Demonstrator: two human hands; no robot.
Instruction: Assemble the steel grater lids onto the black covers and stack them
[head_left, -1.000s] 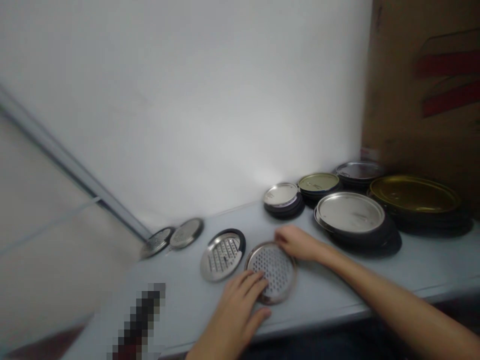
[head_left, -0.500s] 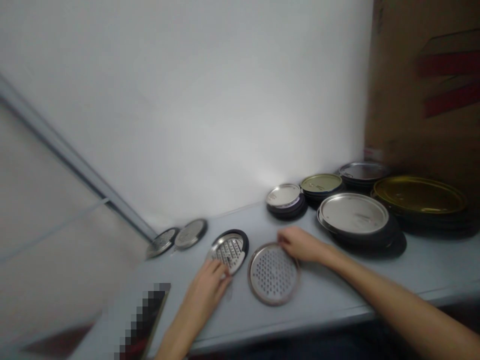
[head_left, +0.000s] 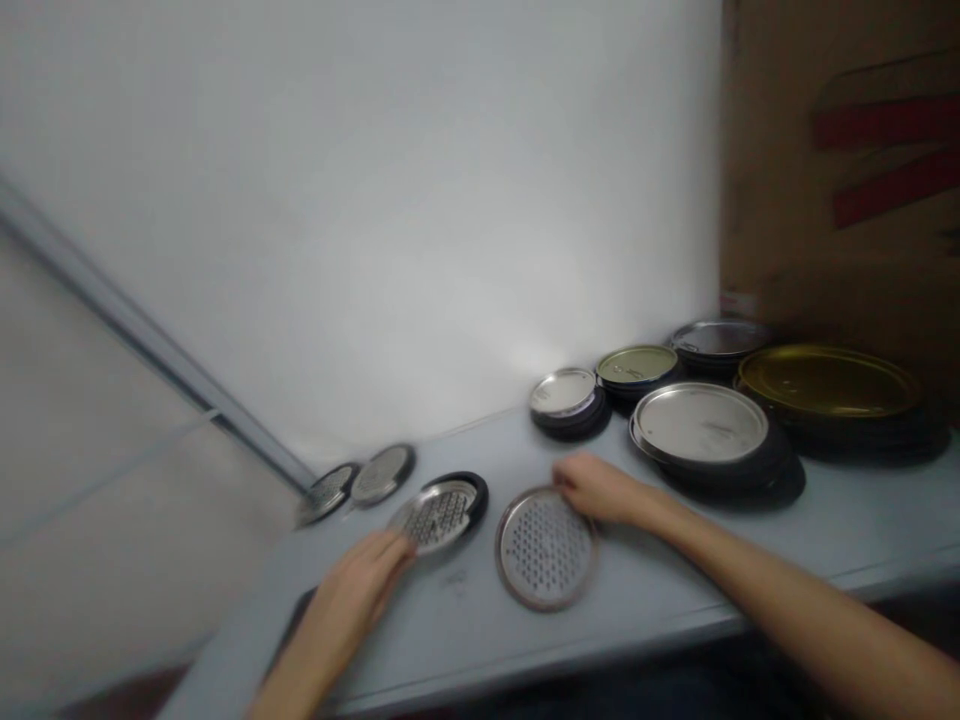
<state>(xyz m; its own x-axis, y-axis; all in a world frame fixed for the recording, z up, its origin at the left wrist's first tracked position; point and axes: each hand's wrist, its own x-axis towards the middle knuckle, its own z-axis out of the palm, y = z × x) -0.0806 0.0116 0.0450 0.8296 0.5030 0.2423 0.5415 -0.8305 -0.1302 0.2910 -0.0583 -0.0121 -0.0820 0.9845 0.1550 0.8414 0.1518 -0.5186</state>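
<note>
My left hand (head_left: pixel 367 572) pinches the near-left edge of a round metal grater plate (head_left: pixel 436 518) with rows of raised teeth. The plate lies partly over a black round piece (head_left: pixel 478 497), whose rim shows on the right. In my right hand (head_left: pixel 598 487), the closed fingers grip the upper right rim of a second round grater plate (head_left: pixel 546 552). This one has many holes and a brownish rim, and its face is tilted toward me. Motion blur softens the fingertips of both hands.
Two more grater discs, one (head_left: pixel 382 475) beside another (head_left: pixel 328 492), lie by the wall at left. Stacked round lids, silver (head_left: pixel 701 422), gold (head_left: pixel 829 380) and pale yellow (head_left: pixel 637 364), stand at right on the grey table (head_left: pixel 645 590). Behind is a cardboard box (head_left: pixel 772 200).
My left hand has moved left and toward me, shifting its grater plate left across the black piece. My right hand and its plate have stayed nearly still. The view has shifted slightly.
</note>
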